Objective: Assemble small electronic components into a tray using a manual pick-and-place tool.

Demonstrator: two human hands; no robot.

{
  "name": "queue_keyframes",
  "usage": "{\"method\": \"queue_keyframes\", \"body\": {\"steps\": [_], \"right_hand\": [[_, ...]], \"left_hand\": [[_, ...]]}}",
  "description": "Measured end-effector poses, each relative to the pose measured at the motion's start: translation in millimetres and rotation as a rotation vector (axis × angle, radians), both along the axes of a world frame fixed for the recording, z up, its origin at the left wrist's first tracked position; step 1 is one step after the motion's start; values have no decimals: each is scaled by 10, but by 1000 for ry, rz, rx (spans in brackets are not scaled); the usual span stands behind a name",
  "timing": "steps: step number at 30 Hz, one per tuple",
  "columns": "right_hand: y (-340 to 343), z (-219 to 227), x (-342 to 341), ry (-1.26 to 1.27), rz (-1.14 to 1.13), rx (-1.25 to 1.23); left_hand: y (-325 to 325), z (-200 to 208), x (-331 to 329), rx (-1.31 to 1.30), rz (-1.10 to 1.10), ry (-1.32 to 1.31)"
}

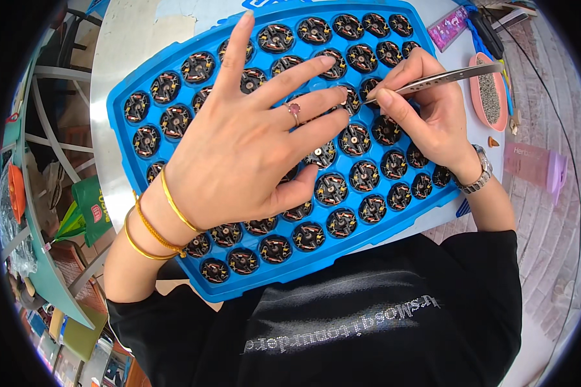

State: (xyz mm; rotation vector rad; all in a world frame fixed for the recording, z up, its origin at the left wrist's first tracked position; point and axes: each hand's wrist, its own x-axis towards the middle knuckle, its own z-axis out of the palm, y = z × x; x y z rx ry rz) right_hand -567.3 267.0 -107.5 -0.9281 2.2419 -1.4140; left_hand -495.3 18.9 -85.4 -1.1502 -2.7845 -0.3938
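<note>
A blue plastic tray [235, 289] holds rows of round black parts with small red and yellow pieces on them. My left hand [245, 138] lies over the middle of the tray with its fingers spread. Its ring and middle fingertips are at the edge of one round part [350, 101]. My right hand [436, 113] pinches a pair of metal tweezers [442, 79] between thumb and fingers. The tweezers' tip reaches down to that same part, close to my left fingertips. Whether the tip grips anything is too small to tell.
Right of the tray, a pink dish [481, 116] holds many tiny grey pieces. Beyond it lie a translucent pink bottle [534, 166] and a purple patterned packet [448, 29]. A dark cable [565, 132] runs down the right side. A green bag [87, 209] hangs at the left.
</note>
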Motion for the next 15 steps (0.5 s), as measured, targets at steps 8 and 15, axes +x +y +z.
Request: {"method": "queue_keyframes", "body": {"steps": [8, 15], "right_hand": [[-30, -23, 13, 62, -7, 56], [-13, -57, -3, -48, -29, -52]], "left_hand": [[1, -20, 16, 25, 0, -28], [-4, -21, 9, 31, 3, -45]]}}
